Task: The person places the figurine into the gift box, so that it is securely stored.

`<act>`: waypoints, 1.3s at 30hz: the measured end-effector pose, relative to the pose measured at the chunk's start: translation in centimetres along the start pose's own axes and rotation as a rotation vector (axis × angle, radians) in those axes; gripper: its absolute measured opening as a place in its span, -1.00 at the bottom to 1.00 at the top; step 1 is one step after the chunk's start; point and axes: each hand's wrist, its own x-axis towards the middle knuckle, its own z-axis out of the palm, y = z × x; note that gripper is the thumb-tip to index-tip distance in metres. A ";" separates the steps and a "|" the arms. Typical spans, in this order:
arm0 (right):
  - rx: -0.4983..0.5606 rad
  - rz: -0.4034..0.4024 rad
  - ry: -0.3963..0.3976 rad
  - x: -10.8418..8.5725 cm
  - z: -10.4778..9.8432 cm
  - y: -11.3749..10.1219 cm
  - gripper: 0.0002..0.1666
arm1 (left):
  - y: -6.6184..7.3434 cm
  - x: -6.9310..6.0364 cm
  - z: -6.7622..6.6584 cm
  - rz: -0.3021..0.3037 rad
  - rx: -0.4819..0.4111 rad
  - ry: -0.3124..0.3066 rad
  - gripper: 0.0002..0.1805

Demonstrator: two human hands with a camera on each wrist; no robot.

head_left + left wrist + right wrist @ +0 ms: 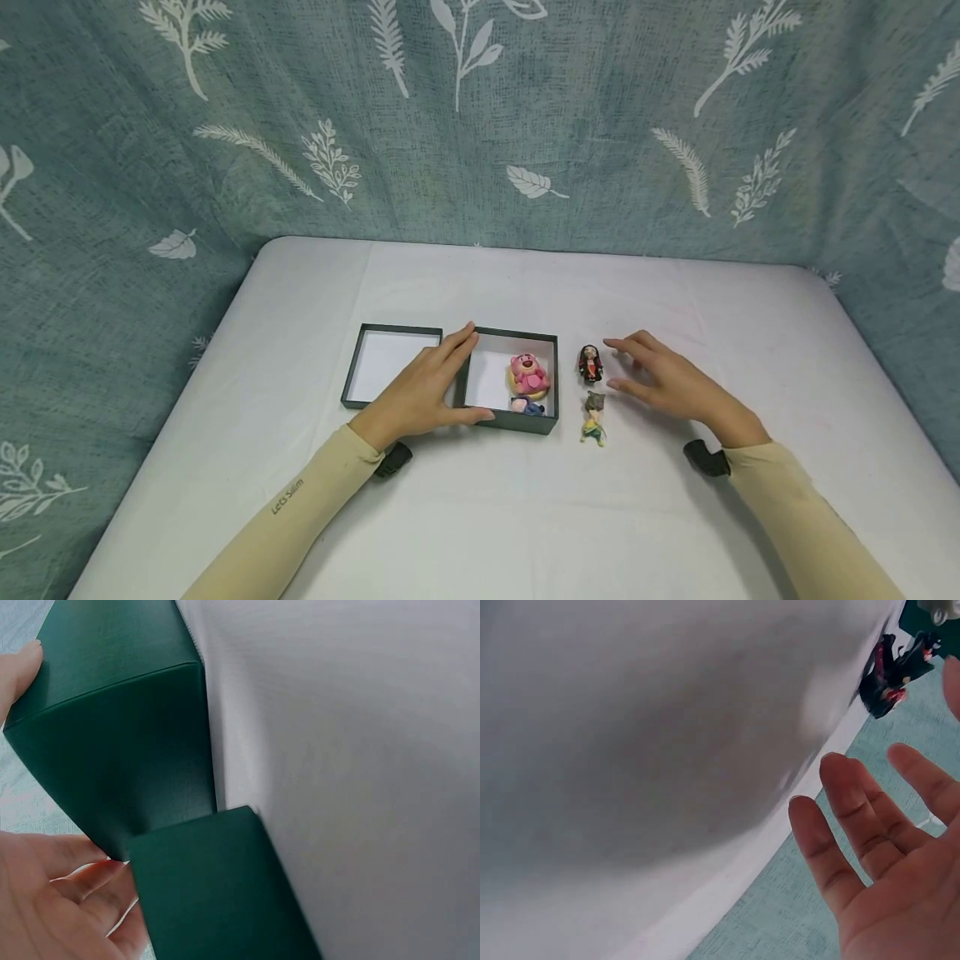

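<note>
My left hand [420,387] grips the left end of a dark green open box [517,423], thumb at its near wall and fingers at the far left corner. In the left wrist view, thumb and fingers stand on opposite sides of the box [112,750]. Inside it sit a pink bear figurine [529,377] on a yellow base and a small figurine [527,406] in blue, partly hidden by the front wall. My right hand [667,382], fingers spread and holding nothing, is just right of a black-haired figurine [590,365] on the table.
Left of the box lies its shallow green lid [390,367] with a white inside, partly covered by my left hand. A grey-headed figurine [593,418] in yellow and green lies nearer me than the black-haired one. A white cloth covers the table [480,517]; a patterned curtain [600,125] hangs behind.
</note>
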 end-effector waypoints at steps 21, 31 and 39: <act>-0.004 0.013 -0.063 2.1 0.3 -1.4 -0.44 | 0.1 0.1 -0.4 -0.002 -0.005 -0.003 0.19; 0.030 0.031 -0.116 3.1 0.2 -1.7 -0.29 | 0.2 0.0 -0.5 -0.009 -0.013 -0.004 0.18; 0.012 0.034 -0.141 3.4 -0.1 -1.7 -0.28 | 0.1 0.1 -0.5 -0.007 -0.012 -0.003 0.19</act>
